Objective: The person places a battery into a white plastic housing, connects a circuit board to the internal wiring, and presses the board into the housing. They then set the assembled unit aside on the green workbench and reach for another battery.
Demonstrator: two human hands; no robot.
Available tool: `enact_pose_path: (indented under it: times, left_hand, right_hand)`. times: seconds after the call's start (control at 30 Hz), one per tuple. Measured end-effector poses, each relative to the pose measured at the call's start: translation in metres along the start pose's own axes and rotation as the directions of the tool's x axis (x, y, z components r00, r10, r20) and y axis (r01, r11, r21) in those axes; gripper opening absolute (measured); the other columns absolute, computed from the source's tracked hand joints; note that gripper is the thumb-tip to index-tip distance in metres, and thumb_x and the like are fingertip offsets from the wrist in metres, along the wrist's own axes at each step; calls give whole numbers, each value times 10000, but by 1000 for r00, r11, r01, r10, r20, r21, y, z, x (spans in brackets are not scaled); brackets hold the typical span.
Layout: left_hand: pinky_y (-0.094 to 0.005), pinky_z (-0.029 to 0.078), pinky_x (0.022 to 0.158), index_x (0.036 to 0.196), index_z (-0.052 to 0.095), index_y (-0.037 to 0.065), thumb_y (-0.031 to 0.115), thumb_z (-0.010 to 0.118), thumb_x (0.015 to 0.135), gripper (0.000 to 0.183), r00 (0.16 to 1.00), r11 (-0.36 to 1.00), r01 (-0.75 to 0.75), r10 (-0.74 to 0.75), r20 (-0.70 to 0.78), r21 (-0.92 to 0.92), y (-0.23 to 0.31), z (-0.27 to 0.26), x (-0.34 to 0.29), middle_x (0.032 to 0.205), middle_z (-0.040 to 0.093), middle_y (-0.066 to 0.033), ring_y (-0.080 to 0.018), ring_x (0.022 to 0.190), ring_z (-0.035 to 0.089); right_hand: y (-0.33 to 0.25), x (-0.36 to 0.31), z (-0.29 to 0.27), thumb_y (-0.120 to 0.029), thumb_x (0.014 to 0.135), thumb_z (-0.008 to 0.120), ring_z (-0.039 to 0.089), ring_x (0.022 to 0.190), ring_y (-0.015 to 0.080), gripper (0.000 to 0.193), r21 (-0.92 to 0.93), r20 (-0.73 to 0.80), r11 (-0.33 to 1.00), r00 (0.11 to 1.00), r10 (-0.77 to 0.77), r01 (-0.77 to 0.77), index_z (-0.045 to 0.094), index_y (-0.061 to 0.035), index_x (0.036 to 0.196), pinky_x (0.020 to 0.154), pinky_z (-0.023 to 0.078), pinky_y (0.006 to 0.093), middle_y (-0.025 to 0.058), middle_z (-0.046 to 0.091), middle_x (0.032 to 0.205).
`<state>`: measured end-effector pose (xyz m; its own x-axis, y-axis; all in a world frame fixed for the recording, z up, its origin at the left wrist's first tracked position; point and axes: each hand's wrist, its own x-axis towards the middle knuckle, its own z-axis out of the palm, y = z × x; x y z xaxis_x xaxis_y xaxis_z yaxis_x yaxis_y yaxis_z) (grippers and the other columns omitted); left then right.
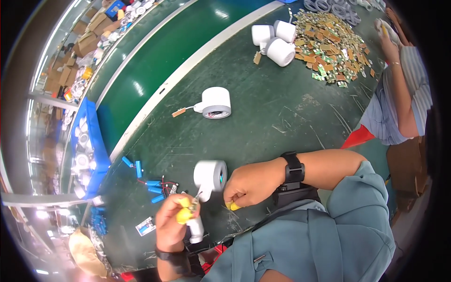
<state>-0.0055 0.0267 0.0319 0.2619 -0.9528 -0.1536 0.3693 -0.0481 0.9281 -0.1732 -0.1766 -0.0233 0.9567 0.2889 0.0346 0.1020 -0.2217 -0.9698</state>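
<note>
A white cylindrical housing [205,175] with a grey rim and a short stem lies on the green table between my hands. My left hand [171,221], with yellow finger covers, is closed in a pinch at the stem's end; a small greenish part shows at the fingertips, too blurred to name. A whitish tube-shaped piece [196,231] shows just below those fingers; whether they hold it I cannot tell. Just right of the housing, my right hand [256,183] is curled with yellow-covered fingertips together, and anything inside is hidden.
Blue battery cells [154,184] with wires lie left. Another white housing [216,101] with a small board on its lead stands ahead. White housings [280,50] and a heap of circuit boards [331,49] are far right, near a co-worker's arm [399,89]. A blue bin [96,141] stands left.
</note>
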Motion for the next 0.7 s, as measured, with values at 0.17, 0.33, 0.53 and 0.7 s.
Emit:
enact_pose_path:
  times: [0.17,0.33,0.53,0.7]
  left_hand:
    - [-271,433,603,1049,571,-16,246,705,842,359,928,972,-139,195,-317,190,60,-23,-34,857,599,-73,-149,682,554]
    - [-281,403,656,933,584,6,121,485,938,152,744,384,48,602,-290,922,101,-95,-87,846,560,-36,-138,770,511]
    - [-226,393,662,973,604,13,112,553,948,113,591,331,431,599,-539,840,106,-213,-139,794,554,2,-87,718,482]
    - [-274,460,688,1022,630,0,68,592,903,143,573,58,598,667,-477,799,76,-200,-120,821,621,-63,-139,747,564]
  right_hand:
    - [0,0,-1,-114,896,600,635,720,244,154,5,12,999,999,35,-35,658,-3,985,638,481,355,102,659,888]
    - [-6,-1,-2,-112,908,592,642,723,209,161,16,-17,1000,1000,6,-5,659,-7,1010,643,493,332,92,657,887]
    - [-6,1,-3,-68,908,585,681,718,176,155,18,-17,998,998,59,-59,658,-5,1028,630,512,315,85,663,894]
    - [-5,2,-4,-12,893,554,697,704,175,193,65,-42,992,993,109,-106,653,10,1057,605,517,306,97,659,889]
